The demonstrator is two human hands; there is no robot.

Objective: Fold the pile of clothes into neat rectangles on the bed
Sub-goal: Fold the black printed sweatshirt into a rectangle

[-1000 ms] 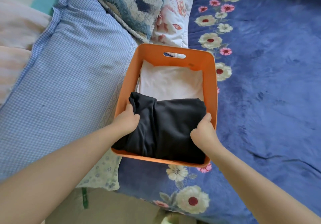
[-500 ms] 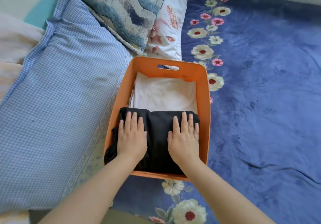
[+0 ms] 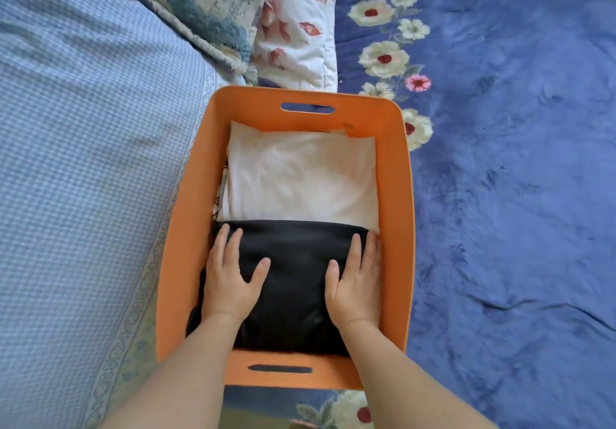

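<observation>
Black folded garment (image 3: 293, 282) lies at the near end of the orange basket (image 3: 396, 215), beside a white folded one (image 3: 300, 178). Left hand (image 3: 230, 282) and right hand (image 3: 356, 285) press it flat, fingers straight; stowing looks finished, so lifting away likely follows.

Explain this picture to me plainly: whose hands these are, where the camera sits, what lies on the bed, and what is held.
No machine here: a person wears one camera on the head, looking down at both hands. On the blue flowered blanket stands an orange bin. Inside lie a folded white garment at the far end and a folded black garment nearer. The left hand and right hand lie flat on the black one, pressing it; nothing is gripped. Pillows lie to the left.
</observation>
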